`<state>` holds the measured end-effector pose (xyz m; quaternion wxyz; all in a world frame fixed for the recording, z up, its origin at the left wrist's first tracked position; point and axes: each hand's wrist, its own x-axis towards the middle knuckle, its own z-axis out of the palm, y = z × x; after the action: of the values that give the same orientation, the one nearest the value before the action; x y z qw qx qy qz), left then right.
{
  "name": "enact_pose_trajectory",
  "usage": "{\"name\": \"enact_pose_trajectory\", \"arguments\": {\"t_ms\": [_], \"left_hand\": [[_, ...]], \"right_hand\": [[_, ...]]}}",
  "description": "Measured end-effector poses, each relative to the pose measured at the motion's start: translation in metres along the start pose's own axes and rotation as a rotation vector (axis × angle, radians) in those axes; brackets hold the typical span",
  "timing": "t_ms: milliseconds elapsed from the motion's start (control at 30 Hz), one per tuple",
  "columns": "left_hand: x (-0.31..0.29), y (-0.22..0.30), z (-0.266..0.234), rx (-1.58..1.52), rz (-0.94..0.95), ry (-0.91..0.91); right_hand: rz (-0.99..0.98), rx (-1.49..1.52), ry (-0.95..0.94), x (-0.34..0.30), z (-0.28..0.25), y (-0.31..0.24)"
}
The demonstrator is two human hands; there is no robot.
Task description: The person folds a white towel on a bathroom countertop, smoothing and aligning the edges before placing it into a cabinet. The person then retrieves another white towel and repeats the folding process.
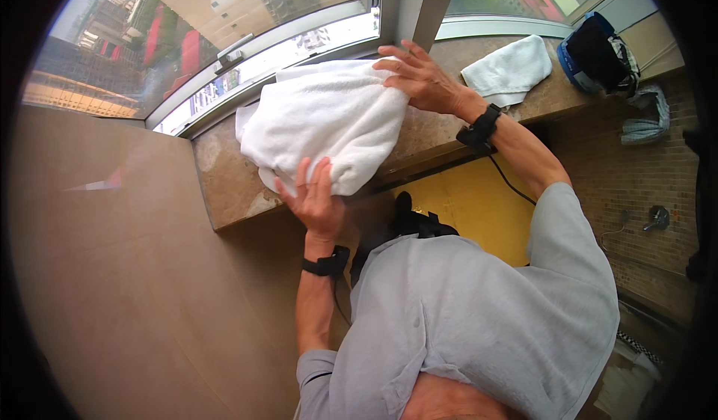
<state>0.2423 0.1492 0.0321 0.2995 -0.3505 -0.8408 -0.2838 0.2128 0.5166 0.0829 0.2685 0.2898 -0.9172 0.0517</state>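
Note:
A bundled white towel (321,117) lies in a rounded heap on the brown stone ledge (224,188) below the window. Against its near side rests my left hand (315,201), fingers stretched out and fingertips on the cloth. My right hand (422,83) reaches over the towel's far right side, its fingers apart and touching the edge there. Neither hand is wrapped round the cloth. Farther right on the same ledge sits a smaller folded white towel (510,68), apart from my hands.
Behind the ledge, the window (232,53) has a handle on its frame. A blue and black bag (594,53) stands at the ledge's right end, near a grey cloth (647,117). A metal knob (657,218) juts from the tiled wall. Yellow flooring (479,199) shows below.

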Motion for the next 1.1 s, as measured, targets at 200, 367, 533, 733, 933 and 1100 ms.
{"name": "enact_pose_trajectory", "arguments": {"t_ms": [200,367,533,733,933,1100], "left_hand": [[0.022,0.009,-0.063,-0.049,-0.168,0.191],[0.012,0.035,-0.103,0.047,-0.247,0.307],[-0.008,0.098,-0.123,0.183,-0.373,0.389],[-0.033,0.147,-0.101,0.315,-0.531,0.429],[-0.048,0.198,-0.084,0.482,-0.610,0.501],[-0.066,0.243,-0.092,0.552,-0.679,0.529]], "right_hand": [[-0.001,0.106,0.124,0.038,-0.061,-0.034],[-0.101,0.199,0.251,0.072,-0.090,-0.049],[-0.278,0.332,0.354,0.080,-0.086,-0.054],[-0.433,0.512,0.479,0.084,-0.052,-0.040],[-0.482,0.629,0.472,0.071,-0.038,-0.041],[-0.577,0.673,0.512,0.063,-0.047,-0.063]]}}
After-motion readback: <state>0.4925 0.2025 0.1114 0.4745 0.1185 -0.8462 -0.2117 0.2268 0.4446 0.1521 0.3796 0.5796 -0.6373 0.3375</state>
